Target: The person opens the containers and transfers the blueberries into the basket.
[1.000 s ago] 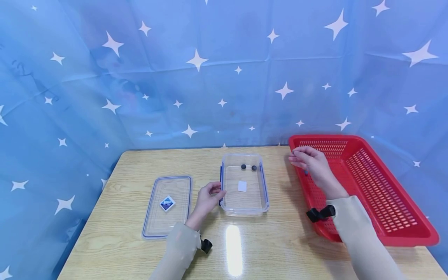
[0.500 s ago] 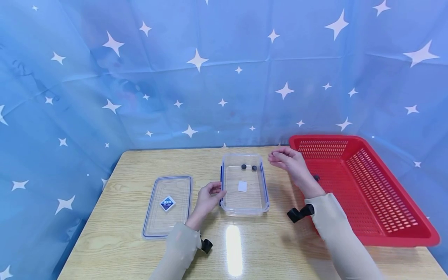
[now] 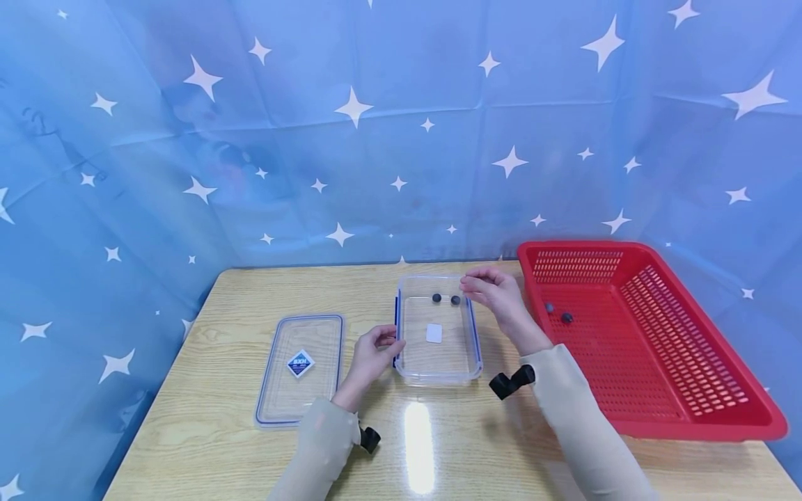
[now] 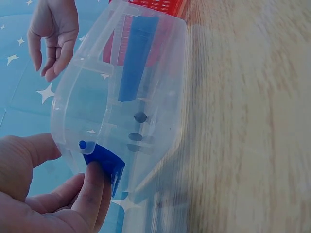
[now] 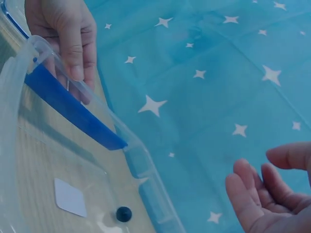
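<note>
In the head view a clear plastic food box [image 3: 438,365] with blue side latches stands on the table, two small dark round balls, blueberry-like [image 3: 436,298], near its far end. My left hand [image 3: 370,358] grips its left wall; the left wrist view shows the fingers on a blue latch [image 4: 104,160], the thumb on the rim's other side. Over the box's far right corner hovers my right hand [image 3: 498,299], fingers bent. No object shows between its fingers in the right wrist view, though the fingertips partly hide one another; whether it pinches something I cannot tell.
To the right stands a red slotted basket [image 3: 633,376] with two more dark balls [image 3: 567,318] at its left side. A clear lid [image 3: 282,396] with a blue seal lies left of the box. A blue star-patterned cloth [image 3: 376,139] hangs behind the table.
My right hand has moved left, from above the basket's left rim to the box's far right corner, uncovering the balls in the basket. My left hand and the box have stayed put.
</note>
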Tool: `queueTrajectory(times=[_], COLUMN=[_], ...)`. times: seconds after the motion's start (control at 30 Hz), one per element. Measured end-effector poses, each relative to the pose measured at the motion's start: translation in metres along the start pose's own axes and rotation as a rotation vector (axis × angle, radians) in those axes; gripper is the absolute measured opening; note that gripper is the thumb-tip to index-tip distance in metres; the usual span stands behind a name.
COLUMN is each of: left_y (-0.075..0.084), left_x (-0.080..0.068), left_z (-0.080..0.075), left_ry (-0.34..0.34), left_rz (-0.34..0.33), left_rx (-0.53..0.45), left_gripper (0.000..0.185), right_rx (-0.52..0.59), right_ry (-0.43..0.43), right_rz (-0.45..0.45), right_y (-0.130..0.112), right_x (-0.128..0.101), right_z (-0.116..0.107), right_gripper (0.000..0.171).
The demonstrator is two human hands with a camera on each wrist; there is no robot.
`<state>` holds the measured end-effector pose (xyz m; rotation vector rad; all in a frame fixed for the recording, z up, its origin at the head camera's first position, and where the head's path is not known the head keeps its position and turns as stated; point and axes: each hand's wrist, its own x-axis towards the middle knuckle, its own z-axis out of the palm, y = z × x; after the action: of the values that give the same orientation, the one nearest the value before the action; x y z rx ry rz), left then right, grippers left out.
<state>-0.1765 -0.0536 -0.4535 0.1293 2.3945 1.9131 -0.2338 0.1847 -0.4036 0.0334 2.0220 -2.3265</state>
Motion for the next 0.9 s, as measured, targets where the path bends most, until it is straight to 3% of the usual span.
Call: queueTrajectory(times=[0.37,0.5,0.6,0.9], left_y=[0.003,0.003,0.001,-0.038], left_x=[-0.002,-0.002,-0.001,0.016], left_z=[0.000,-0.001,-0.001,0.004], left_ry=[-0.003,-0.004,-0.007,0.013], left_rz=[0.009,0.000,-0.005,0.000], left_rx=[-0.008,0.004,0.008,0.020], left_gripper=[0.033,0.034,0.034,0.035], right_rx=[-0.017,0.004,0.000,-0.085], right_ry=[0.034,0.088,0.130,0.178], right_rz=[0.029,0.029,0.053,0.167], right_y=[0.016,0.024,0.030,0.045], right_x=[0.006,0.009,0.012,0.022], right_z=[0.014,0.021,0.027,0.041], right_gripper=[0.026,0.018,0.022,0.034])
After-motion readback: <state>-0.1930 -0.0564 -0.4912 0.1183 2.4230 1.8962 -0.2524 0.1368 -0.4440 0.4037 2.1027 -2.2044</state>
